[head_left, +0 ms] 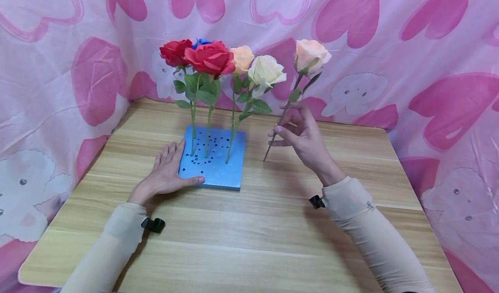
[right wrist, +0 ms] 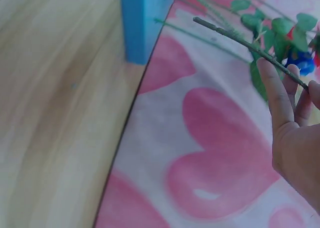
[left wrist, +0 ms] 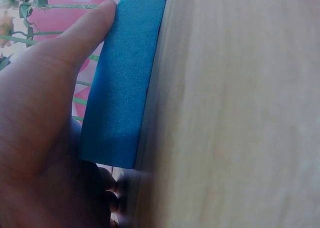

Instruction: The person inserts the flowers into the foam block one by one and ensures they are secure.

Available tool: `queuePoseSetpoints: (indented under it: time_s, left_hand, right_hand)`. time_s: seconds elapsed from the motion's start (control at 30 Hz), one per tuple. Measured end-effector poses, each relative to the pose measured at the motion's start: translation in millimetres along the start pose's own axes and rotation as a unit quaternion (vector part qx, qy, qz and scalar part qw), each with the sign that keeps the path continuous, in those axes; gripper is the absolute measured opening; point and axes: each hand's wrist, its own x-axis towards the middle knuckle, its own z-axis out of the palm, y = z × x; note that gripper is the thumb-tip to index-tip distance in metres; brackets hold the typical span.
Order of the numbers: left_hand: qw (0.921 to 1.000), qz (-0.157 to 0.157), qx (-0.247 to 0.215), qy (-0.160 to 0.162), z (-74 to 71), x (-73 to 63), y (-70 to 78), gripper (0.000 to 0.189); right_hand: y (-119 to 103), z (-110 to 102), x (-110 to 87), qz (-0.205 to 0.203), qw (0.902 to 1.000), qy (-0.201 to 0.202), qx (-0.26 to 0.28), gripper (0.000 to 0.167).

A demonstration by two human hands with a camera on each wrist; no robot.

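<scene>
A blue block (head_left: 224, 177) with many small dark holes in its top lies on the table. Several artificial roses stand upright in it: two red roses (head_left: 210, 60), a blue rose (head_left: 201, 43) mostly hidden behind them, a peach rose (head_left: 242, 60) and a leaning cream rose (head_left: 267, 74). My left hand (head_left: 167, 171) rests against the block's left side with straight fingers, its thumb laid on the top near the front edge. To the right of the block, my right hand (head_left: 306, 137) pinches the stem (right wrist: 235, 37) of a pale pink rose (head_left: 312, 56), bloom up and tilted right, stem end above the table.
The wooden table (head_left: 249, 241) has a rounded front left corner. A pink curtain (head_left: 249, 7) with hearts and cartoon figures hangs close behind the table and along both sides. A small black wrist camera (head_left: 156, 225) sits at the left cuff, another wrist camera (head_left: 317, 201) at the right.
</scene>
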Motion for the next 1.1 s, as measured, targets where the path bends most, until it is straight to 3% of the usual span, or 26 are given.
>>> queuePoseSetpoints:
  time_s: [0.2,0.43,0.8,1.1]
  left_hand:
    - [1.0000,0.000,0.000,0.001,0.5,0.0,-1.8,0.142]
    - [1.0000,-0.001,0.001,0.001,0.0,-0.6,-2.6,0.143]
    - [1.0000,-0.005,-0.006,0.001,0.3,-0.5,-3.7,0.142]
    - [1.0000,-0.005,-0.004,-0.001,0.5,1.9,-3.1,0.142]
  right_hand:
    - [-13.9,25.0,7.2,-0.021,0.9989,-0.029,-0.031,0.050]
    - [-14.7,61.8,21.4,-0.044,0.9965,-0.062,-0.034,0.052]
    - [4.5,122.9,40.0,-0.020,0.9928,-0.105,-0.055,0.051]
    - [30.5,152.9,46.1,0.019,0.9947,-0.093,-0.040,0.036]
